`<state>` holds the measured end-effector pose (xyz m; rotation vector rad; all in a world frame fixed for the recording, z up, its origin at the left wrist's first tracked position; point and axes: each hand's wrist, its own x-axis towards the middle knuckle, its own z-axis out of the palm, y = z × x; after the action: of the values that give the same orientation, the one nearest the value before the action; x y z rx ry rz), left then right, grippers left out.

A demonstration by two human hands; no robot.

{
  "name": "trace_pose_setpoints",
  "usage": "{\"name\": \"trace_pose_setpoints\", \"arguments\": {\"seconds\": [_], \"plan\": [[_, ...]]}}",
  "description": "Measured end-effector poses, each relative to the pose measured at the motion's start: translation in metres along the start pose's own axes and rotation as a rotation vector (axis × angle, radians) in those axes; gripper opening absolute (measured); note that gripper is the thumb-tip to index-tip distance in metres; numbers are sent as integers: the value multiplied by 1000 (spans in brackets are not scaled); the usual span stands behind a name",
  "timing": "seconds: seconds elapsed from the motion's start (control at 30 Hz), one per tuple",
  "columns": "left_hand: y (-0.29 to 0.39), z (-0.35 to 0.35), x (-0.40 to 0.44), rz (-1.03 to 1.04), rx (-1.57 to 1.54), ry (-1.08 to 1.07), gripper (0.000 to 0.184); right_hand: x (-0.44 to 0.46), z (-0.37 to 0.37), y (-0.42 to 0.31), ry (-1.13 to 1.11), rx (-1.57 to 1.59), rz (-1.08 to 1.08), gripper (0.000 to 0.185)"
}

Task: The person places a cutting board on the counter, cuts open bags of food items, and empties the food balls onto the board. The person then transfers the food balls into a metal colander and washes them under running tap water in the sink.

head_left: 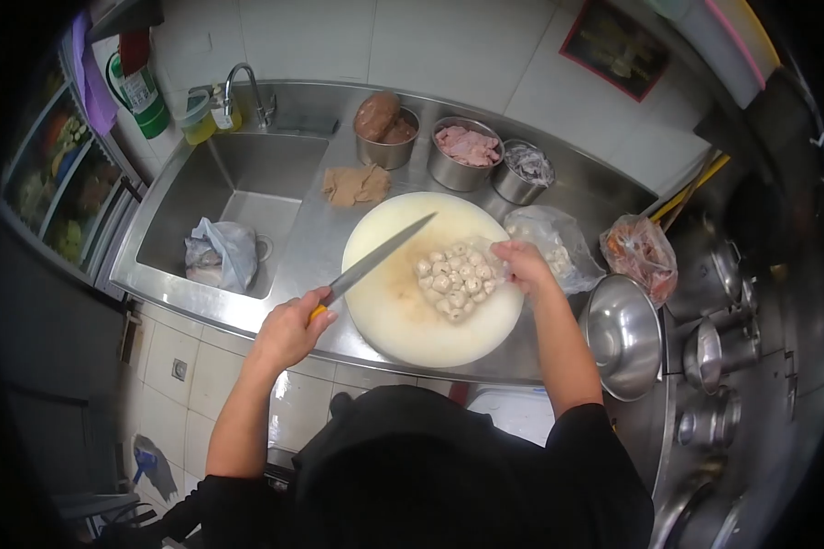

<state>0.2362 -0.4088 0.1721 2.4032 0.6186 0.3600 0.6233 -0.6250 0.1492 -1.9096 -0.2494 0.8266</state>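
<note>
One knife (382,257) slants over board (375,316) and counter (304,240), tiled wall (439,50) behind.

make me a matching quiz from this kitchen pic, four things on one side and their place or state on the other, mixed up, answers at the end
Things
1. knife
2. bag of balls
3. tap
4. board

Place or state
A. at the back edge of the sink
B. pale and round, flat on the counter
C. gripped in the left hand
D. held at one end by the right hand

Pairs: 1-C, 2-D, 3-A, 4-B
</note>
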Motion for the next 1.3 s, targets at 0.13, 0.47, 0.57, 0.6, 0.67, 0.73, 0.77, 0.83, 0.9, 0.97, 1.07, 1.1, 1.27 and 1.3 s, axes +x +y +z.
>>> {"name": "trace_pose_setpoints", "arguments": {"seconds": [0.13,0.47,0.57,0.6,0.67,0.73,0.77,0.83,0.9,0.97,1.07,1.1,1.27,1.3], "plan": [[22,-38,-12,97,165,-35,37,-27,13,-35,87,-145,-432,22],[49,-70,-9,224,282,-8,38,-72,46,-76,188,-457,-742,21],[53,-70,-4,234,293,-33,36,-84,56,-80,215,-545,-769,21],[55,-68,-3,234,298,-42,35,-87,58,-81,218,-583,-755,21],[57,-60,5,273,307,-35,34,-91,61,-80,239,-581,-801,20],[60,-47,14,301,304,-30,34,-95,66,-79,241,-580,-835,20],[63,-37,19,313,293,-30,33,-99,68,-80,237,-581,-844,20],[71,-22,28,322,271,-49,33,-106,71,-80,240,-582,-863,20],[81,-11,38,319,250,-83,33,-111,71,-81,256,-583,-885,20],[89,-4,44,313,241,-117,33,-115,70,-80,254,-591,-901,19],[95,2,52,327,233,-139,35,-123,70,-80,240,-595,-882,16],[96,4,53,336,231,-141,35,-124,70,-80,232,-595,-868,14],[38,14,69,304,112,-110,39,-121,59,-72,293,-606,-938,14],[5,19,71,231,39,-23,40,-121,54,-72,324,-623,-961,14]]}}
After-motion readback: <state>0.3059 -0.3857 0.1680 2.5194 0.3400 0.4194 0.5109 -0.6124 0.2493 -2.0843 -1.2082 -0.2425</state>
